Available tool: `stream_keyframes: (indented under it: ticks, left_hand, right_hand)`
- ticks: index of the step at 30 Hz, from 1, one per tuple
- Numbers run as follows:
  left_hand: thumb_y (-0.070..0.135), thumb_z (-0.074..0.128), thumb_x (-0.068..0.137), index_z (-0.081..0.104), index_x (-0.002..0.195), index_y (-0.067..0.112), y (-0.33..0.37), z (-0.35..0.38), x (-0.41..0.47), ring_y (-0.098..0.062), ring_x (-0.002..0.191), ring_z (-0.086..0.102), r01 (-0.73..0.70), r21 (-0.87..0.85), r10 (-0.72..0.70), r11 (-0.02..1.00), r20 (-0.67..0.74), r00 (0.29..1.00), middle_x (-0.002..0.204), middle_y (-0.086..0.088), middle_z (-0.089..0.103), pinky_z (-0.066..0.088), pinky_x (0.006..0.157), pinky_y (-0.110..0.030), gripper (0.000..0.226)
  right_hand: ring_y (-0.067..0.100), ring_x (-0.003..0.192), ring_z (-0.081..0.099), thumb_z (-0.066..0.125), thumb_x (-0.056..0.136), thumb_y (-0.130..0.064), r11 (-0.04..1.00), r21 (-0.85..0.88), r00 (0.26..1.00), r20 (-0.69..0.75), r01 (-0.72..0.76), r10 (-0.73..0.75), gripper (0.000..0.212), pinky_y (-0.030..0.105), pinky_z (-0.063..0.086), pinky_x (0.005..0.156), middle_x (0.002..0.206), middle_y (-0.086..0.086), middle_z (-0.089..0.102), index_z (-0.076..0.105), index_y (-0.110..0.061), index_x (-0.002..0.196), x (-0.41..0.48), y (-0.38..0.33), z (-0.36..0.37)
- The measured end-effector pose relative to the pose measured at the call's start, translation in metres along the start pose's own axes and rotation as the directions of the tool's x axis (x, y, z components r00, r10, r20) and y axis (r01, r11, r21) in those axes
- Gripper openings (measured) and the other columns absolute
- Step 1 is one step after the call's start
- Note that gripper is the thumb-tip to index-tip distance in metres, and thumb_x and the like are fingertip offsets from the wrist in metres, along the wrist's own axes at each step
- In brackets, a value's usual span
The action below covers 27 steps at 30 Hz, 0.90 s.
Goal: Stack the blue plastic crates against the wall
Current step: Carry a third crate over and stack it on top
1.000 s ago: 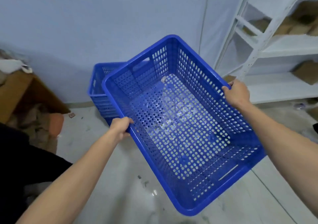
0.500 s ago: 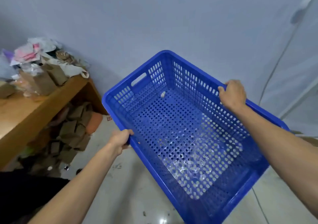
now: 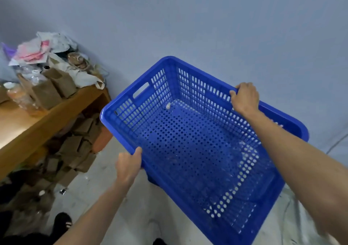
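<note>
Both hands grasp the blue crate (image 3: 197, 150) rims, near the wall (image 3: 207, 18), wooden table (image 3: 47, 118) left

View swung left: shelving and second crate gone from sight; cluttered desk (image 3: 49, 112) now visible; held crate (image 3: 197, 150) tilted less.

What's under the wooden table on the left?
Under the wooden table, stacked brown cardboard pieces and an orange object show by the wall. Farther back is dark and hidden by the tabletop.
</note>
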<state>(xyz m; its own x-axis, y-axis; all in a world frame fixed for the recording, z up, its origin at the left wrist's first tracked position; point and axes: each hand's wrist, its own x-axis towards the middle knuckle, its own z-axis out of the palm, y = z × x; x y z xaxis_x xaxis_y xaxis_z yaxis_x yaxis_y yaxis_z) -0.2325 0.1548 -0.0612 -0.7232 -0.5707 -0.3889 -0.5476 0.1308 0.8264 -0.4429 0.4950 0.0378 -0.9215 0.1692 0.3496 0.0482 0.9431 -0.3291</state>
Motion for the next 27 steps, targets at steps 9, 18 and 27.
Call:
stream_keyframes:
  ticks: [9, 18, 27]
  left_hand:
    - [0.032, 0.061, 0.084, 0.064, 0.059, -0.005, 0.028, 0.023, 0.045, -0.024, 0.049, 0.071, 0.040, 0.014, -0.040, 0.999, -0.006, 0.999, 0.055, -0.013, 0.071, 0.062, 0.062, -0.045, 0.045]
    - [0.031, 0.061, 0.089, 0.071, 0.061, -0.010, 0.050, 0.077, 0.042, -0.027, 0.054, 0.071, 0.109, 0.041, -0.110, 0.993, 0.011, 0.994, 0.047, -0.010, 0.069, 0.060, 0.058, -0.033, 0.051]
    - [0.027, 0.063, 0.083, 0.073, 0.056, -0.001, 0.063, 0.115, 0.039, -0.024, 0.052, 0.072, 0.136, -0.019, -0.136, 0.990, 0.010, 0.991, 0.048, -0.010, 0.070, 0.062, 0.071, -0.040, 0.040]
  right_hand:
    - [0.038, 0.097, 0.057, 0.057, 0.095, -0.031, 0.999, -0.026, 0.996, 0.076, 0.043, -0.041, 0.029, 0.047, 0.047, 0.088, 0.113, 0.022, 0.057, 0.061, -0.007, 0.111, 0.086, -0.032, 0.062]
    - [0.040, 0.093, 0.056, 0.056, 0.097, -0.032, 0.989, -0.042, 0.975, 0.182, 0.139, -0.129, 0.030, 0.050, 0.049, 0.083, 0.112, 0.023, 0.055, 0.061, -0.007, 0.113, 0.145, -0.004, 0.104]
    - [0.040, 0.096, 0.056, 0.056, 0.097, -0.034, 0.986, -0.024, 0.954, 0.256, 0.166, -0.155, 0.032, 0.051, 0.050, 0.085, 0.115, 0.023, 0.054, 0.060, -0.008, 0.114, 0.177, 0.028, 0.138]
